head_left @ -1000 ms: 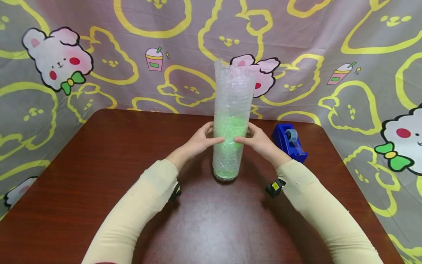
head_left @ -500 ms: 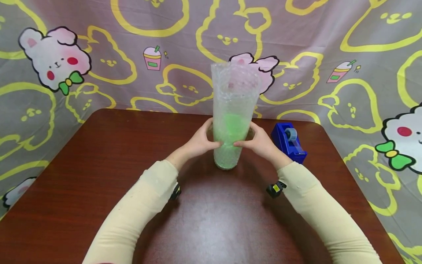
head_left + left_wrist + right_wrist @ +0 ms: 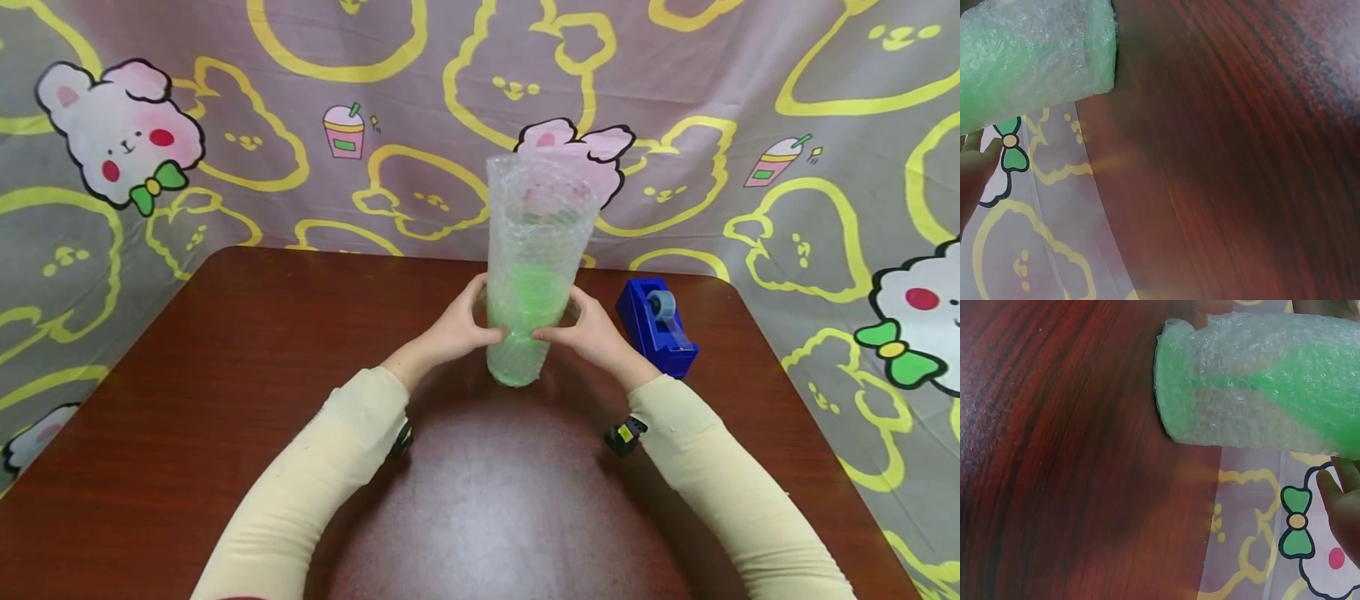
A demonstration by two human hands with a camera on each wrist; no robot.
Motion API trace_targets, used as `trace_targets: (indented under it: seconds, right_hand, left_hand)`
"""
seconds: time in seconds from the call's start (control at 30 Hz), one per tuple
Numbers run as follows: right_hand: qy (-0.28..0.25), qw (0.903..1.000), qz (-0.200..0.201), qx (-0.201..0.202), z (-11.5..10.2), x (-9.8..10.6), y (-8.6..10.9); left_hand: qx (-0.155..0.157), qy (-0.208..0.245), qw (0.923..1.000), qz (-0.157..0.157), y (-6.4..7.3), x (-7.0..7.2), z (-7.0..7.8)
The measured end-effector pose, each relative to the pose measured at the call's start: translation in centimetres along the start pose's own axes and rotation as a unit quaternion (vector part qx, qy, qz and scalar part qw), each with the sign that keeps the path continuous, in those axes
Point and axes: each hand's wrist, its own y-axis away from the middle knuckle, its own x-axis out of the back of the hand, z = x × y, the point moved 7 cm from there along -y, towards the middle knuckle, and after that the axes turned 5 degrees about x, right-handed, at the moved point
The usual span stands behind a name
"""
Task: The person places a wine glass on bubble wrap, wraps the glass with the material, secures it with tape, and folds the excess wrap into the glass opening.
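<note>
A green goblet (image 3: 536, 292) stands wrapped in a tall sleeve of clear bubble wrap (image 3: 504, 242), whose loose top is open toward the head view. Its thin stem and round foot (image 3: 1172, 387) show through the wrap in the right wrist view. My left hand (image 3: 463, 323) grips the wrapped goblet from the left, thumb across the front. From the right, my right hand (image 3: 591, 329) holds it the same way, thumb tip near the other thumb. The fingers behind the bundle are mostly hidden. Whether its bottom touches the table I cannot tell.
A blue tape dispenser (image 3: 660, 325) with a roll of clear tape sits to the right of the right hand. The brown wooden table (image 3: 247, 358) ends at the back against a patterned cloth (image 3: 420, 92).
The wrapped goblet has tipped so that its open top now faces the head view, and its bottom has moved back. Both hands keep their hold, thumbs slightly lower in view.
</note>
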Motion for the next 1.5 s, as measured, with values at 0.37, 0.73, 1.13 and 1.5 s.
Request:
trace_targets:
  seconds: [0.37, 0.73, 1.13, 1.5]
  right_hand:
    - [0.009, 0.9999, -0.006, 0.002, 0.1, 0.0, 0.0]
    - [0.012, 0.9999, -0.010, -0.003, 0.2, -0.1, 0.0]
    - [0.015, 0.9996, -0.019, -0.013, 0.6, 0.0, 0.1]
    - [0.028, 0.9991, -0.024, -0.020, 1.0, 0.0, 0.2]
  left_hand:
    - [0.034, 0.117, 0.9918, -0.038, -0.1, -0.1, 0.3]
    - [0.113, 0.150, 0.9821, 0.012, -0.8, 0.2, 1.1]
    - [0.159, 0.115, 0.9792, 0.052, -1.1, 0.2, 0.8]
    - [0.171, 0.075, 0.9813, 0.046, -1.5, -0.2, 1.5]
